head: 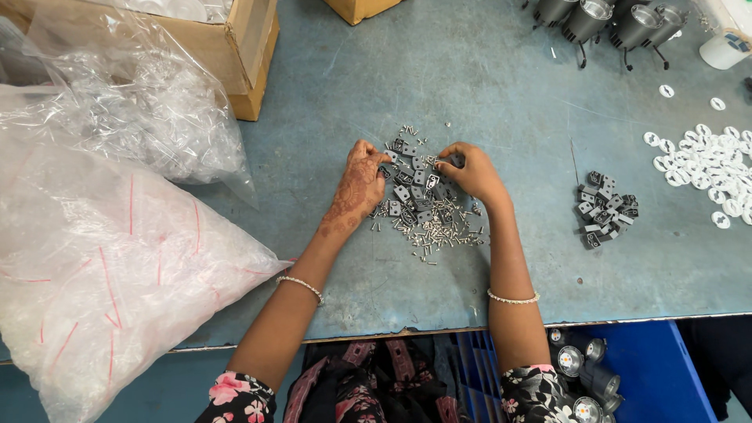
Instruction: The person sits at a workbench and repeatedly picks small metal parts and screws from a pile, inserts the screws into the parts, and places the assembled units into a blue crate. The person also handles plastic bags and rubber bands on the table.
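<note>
A loose heap of small grey metal brackets and silver screws (427, 211) lies in the middle of the blue-grey worktable (486, 86). My left hand (356, 188), patterned with henna, rests at the heap's left edge, fingertips pinching a small bracket. My right hand (470, 171) sits at the heap's upper right, fingers curled around a small piece next to the left fingertips. What exactly each hand pinches is too small to tell. Both wrists wear thin bracelets.
A second pile of grey brackets (605, 208) lies to the right. White plastic discs (709, 164) spread at the far right. Dark lamp housings (607, 19) stand at the back right. Large clear plastic bags (102, 258) and a cardboard box (235, 47) fill the left.
</note>
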